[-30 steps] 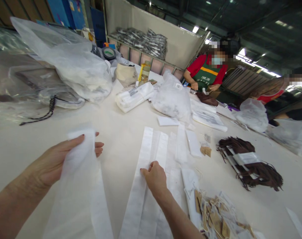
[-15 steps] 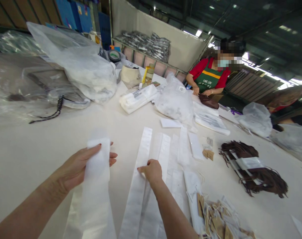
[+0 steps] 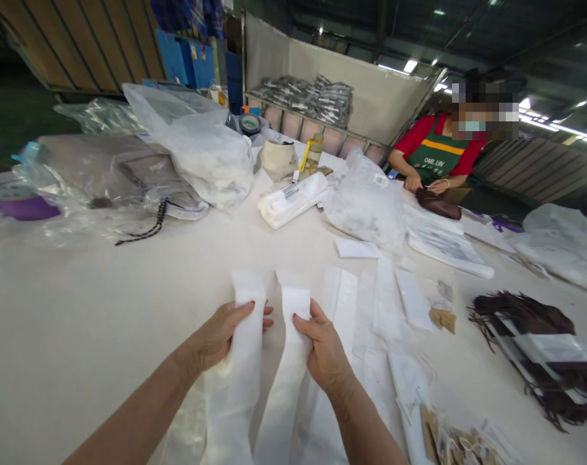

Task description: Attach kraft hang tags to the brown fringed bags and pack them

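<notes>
My left hand (image 3: pixel 235 329) is closed on a long white plastic sleeve (image 3: pixel 247 374), thumb on top and fingers behind it. Beside it, my right hand (image 3: pixel 319 342) pinches the upper end of a second white strip (image 3: pixel 286 381), which looks like the same kind of sleeve. A narrow gap separates the two strips, and their lower ends run out of view at the bottom. Just right of my right hand, more flat white sleeves (image 3: pixel 344 303) lie on the table.
Brown fringed bundles (image 3: pixel 525 316) and tan tags with strings (image 3: pixel 448 439) lie at the right. Behind stand a stuffed plastic bag (image 3: pixel 361 200), a rolled white bundle (image 3: pixel 293 197) and a tape roll (image 3: pixel 250 124). Across the table, a person in a green apron (image 3: pixel 436 155) handles a brown item (image 3: pixel 438 203).
My right hand has picked up a strip from the table and brought it beside the left one. The view has shifted, so the scene sits further right and lower on that side.
</notes>
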`<move>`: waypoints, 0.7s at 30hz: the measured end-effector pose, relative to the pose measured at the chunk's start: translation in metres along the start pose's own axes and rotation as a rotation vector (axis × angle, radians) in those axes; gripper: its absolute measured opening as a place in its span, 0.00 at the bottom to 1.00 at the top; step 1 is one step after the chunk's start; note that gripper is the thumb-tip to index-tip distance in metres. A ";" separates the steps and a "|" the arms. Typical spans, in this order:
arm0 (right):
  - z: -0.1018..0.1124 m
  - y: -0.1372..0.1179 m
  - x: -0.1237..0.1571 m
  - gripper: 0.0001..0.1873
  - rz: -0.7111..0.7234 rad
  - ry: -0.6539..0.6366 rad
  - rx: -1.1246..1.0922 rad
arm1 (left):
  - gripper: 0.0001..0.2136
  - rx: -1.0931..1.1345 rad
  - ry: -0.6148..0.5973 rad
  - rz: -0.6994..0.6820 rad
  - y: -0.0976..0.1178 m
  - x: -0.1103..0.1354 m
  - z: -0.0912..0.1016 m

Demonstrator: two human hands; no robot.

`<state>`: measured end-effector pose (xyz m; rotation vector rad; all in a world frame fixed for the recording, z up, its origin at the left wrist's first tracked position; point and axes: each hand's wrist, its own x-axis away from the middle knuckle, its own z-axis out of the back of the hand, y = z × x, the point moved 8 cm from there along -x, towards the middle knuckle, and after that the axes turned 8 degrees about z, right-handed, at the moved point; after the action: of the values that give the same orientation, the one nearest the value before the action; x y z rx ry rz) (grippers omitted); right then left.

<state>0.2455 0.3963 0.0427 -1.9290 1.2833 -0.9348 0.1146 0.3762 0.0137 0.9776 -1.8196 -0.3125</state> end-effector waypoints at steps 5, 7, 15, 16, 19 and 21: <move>-0.032 0.001 0.016 0.29 -0.047 -0.128 -0.112 | 0.09 0.046 -0.097 0.016 -0.012 -0.002 -0.020; -0.034 0.015 0.022 0.28 -0.098 -0.120 -0.082 | 0.07 0.088 -0.091 0.022 -0.015 -0.004 -0.022; -0.020 0.045 0.041 0.29 -0.212 -0.006 0.103 | 0.08 0.210 -0.034 0.111 -0.024 -0.003 -0.020; -0.019 0.044 0.041 0.29 -0.214 -0.003 0.118 | 0.08 0.223 -0.039 0.125 -0.025 -0.002 -0.021; -0.021 0.043 0.040 0.30 -0.223 -0.046 0.141 | 0.08 0.272 -0.060 0.174 -0.033 -0.003 -0.022; -0.022 0.044 0.039 0.32 -0.224 -0.085 0.158 | 0.09 0.318 -0.066 0.189 -0.037 -0.006 -0.021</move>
<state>0.2163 0.3426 0.0279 -1.9913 0.9299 -1.0198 0.1514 0.3613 -0.0026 1.0090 -2.0453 0.0648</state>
